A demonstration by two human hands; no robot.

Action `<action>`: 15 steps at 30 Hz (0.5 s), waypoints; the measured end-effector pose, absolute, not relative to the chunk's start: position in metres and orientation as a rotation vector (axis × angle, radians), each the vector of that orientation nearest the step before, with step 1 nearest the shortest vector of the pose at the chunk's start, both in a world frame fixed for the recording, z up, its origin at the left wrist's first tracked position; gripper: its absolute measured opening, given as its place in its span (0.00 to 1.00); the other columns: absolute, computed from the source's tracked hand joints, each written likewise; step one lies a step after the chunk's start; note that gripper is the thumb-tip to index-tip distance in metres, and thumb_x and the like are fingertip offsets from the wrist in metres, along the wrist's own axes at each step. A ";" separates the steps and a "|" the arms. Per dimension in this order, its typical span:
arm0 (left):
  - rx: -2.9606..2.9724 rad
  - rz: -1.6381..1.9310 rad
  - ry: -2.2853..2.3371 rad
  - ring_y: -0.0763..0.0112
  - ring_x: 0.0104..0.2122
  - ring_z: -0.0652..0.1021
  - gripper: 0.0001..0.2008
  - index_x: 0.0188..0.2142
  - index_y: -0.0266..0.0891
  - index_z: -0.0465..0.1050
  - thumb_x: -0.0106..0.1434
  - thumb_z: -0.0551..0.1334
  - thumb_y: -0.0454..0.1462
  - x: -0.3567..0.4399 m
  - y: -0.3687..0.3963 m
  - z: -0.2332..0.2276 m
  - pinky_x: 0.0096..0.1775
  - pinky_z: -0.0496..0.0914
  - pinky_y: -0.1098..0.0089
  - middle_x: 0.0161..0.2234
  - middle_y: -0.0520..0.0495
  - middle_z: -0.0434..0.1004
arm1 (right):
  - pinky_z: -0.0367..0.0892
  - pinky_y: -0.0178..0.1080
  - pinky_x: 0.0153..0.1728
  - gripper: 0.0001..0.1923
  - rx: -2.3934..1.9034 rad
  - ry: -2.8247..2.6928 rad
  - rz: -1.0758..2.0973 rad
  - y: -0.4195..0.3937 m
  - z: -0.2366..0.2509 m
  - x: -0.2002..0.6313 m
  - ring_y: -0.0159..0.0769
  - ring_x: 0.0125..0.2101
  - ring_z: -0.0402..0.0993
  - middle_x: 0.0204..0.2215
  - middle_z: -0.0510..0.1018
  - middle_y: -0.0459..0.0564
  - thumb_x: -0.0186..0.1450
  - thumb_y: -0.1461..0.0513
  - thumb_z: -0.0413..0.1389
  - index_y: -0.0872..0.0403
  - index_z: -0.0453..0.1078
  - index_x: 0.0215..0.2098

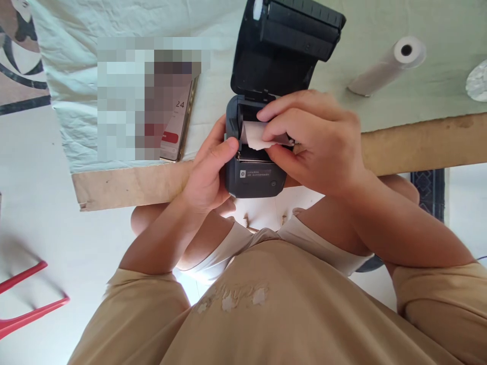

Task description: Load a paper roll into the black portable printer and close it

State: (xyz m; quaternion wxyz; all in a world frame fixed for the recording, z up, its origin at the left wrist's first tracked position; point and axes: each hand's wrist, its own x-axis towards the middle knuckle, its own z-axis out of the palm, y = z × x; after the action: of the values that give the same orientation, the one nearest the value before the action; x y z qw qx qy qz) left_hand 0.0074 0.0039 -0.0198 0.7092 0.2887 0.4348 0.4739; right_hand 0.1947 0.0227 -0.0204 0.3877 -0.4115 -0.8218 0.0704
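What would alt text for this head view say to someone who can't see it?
A person's left hand holds a black printer, its lid open, while the right hand touches white paper inside. On the pale cloth, a phone lies to the left and a roll is to the right.

The phone shows the digits "24" on its screen, next to a blurred-out patch. On the front of the printer stand a white square with a Bluetooth-like sign, small pale print too tiny to read, and a power sign. The worn lettering on the shirt is illegible.
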 end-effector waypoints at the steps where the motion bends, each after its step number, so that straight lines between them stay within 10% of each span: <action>1: 0.636 1.064 0.957 0.78 0.35 0.84 0.18 0.47 0.40 0.76 0.69 0.67 0.51 0.007 0.004 -0.020 0.35 0.76 0.77 0.36 0.53 0.83 | 0.62 0.33 0.46 0.06 -1.035 -2.078 0.163 0.023 -0.020 0.196 0.21 0.46 0.74 0.46 0.81 0.40 0.67 0.68 0.53 0.56 0.72 0.37; 7: 0.695 1.123 0.792 0.66 0.61 0.83 0.26 0.59 0.46 0.73 0.65 0.69 0.51 0.000 0.006 -0.033 0.63 0.79 0.68 0.48 0.52 0.85 | 0.56 0.34 0.47 0.06 -0.792 -2.065 0.153 0.011 -0.019 0.191 0.22 0.42 0.66 0.38 0.78 0.40 0.63 0.68 0.58 0.54 0.70 0.39; 15: 0.750 0.995 0.943 0.60 0.54 0.86 0.45 0.68 0.52 0.60 0.56 0.77 0.45 -0.004 0.006 -0.032 0.45 0.83 0.67 0.57 0.48 0.83 | 0.63 0.34 0.50 0.09 -0.869 -1.947 0.337 0.008 -0.009 0.195 0.17 0.47 0.73 0.46 0.78 0.41 0.71 0.56 0.56 0.53 0.74 0.42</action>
State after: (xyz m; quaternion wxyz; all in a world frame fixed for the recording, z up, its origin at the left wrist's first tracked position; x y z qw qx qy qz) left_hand -0.0040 0.0060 -0.0316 0.7101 0.3379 0.4248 0.4485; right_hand 0.1953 0.0079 -0.0094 0.4721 -0.3548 -0.7951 0.1378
